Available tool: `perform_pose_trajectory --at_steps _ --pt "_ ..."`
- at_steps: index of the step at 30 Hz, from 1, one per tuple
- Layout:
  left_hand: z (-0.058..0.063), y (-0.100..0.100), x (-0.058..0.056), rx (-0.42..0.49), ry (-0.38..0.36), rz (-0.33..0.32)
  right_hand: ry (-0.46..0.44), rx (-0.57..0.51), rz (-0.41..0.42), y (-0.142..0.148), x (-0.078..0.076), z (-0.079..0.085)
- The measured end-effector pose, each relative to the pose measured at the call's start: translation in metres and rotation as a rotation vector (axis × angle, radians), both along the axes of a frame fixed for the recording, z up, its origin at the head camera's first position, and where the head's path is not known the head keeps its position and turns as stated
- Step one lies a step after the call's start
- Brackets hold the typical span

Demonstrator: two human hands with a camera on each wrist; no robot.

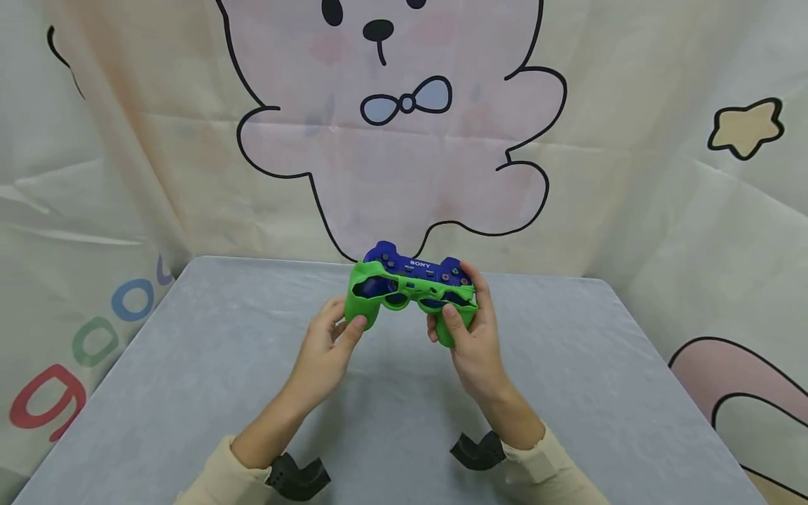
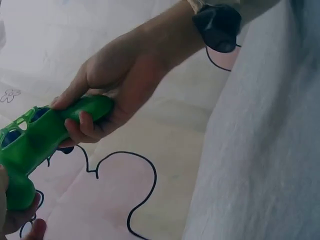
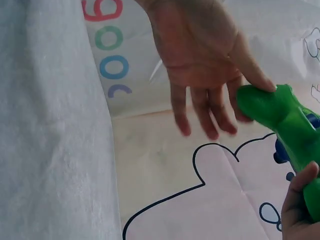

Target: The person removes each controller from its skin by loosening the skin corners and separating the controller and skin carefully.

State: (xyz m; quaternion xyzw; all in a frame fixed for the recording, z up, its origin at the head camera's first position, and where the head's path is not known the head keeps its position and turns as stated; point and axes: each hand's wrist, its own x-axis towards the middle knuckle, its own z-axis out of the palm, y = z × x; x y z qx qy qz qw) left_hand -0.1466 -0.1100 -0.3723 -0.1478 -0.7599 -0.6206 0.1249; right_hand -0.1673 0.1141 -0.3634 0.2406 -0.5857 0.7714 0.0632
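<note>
A blue Sony game controller (image 1: 413, 267) sits partly inside a green silicone cover (image 1: 369, 298), held in the air above the grey table (image 1: 189, 379). My right hand (image 1: 470, 337) grips the cover's right handle, fingers curled round it, thumb on its front. In the left wrist view the right hand (image 2: 125, 75) wraps that green cover (image 2: 45, 135). My left hand (image 1: 325, 347) only touches the left handle with its thumb. In the right wrist view the left hand (image 3: 200, 55) has straight, spread fingers hanging off the green cover (image 3: 280, 112).
A cloth backdrop with a large cartoon bear (image 1: 391, 140) hangs just behind the table's far edge. Coloured letters (image 1: 95, 337) show on the cloth at left, a star (image 1: 745, 128) at right. Black wrist mounts (image 1: 297, 478) sit near both sleeves.
</note>
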Motion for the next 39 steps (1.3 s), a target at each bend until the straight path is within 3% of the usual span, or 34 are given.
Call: perform_pose_trajectory --at_steps 5,8,13,18,23,26,31,39 --pt "0.001 -0.001 0.001 -0.093 0.128 0.108 -0.020 0.052 0.142 0.007 -0.003 -0.001" --pt "-0.001 -0.003 0.001 -0.117 0.196 0.127 -0.017 0.077 0.215 0.015 -0.008 -0.002" --pt "-0.007 -0.003 -0.002 -0.148 0.240 0.034 -0.009 0.104 0.215 0.026 -0.013 -0.002" --pt "-0.009 -0.007 -0.005 -0.111 0.164 -0.100 0.048 0.113 0.217 0.031 -0.014 0.001" --pt "-0.006 -0.010 -0.006 -0.096 0.131 -0.130 0.085 0.149 0.240 0.033 -0.012 0.004" --pt "-0.005 -0.010 -0.007 -0.083 0.139 -0.133 0.128 0.176 0.210 0.033 -0.010 0.006" --pt "-0.006 -0.008 -0.008 -0.053 0.143 -0.120 0.235 0.244 0.078 0.031 -0.007 0.008" --pt "-0.012 -0.003 -0.005 -0.066 0.210 -0.028 0.244 0.263 -0.065 0.025 -0.005 0.006"
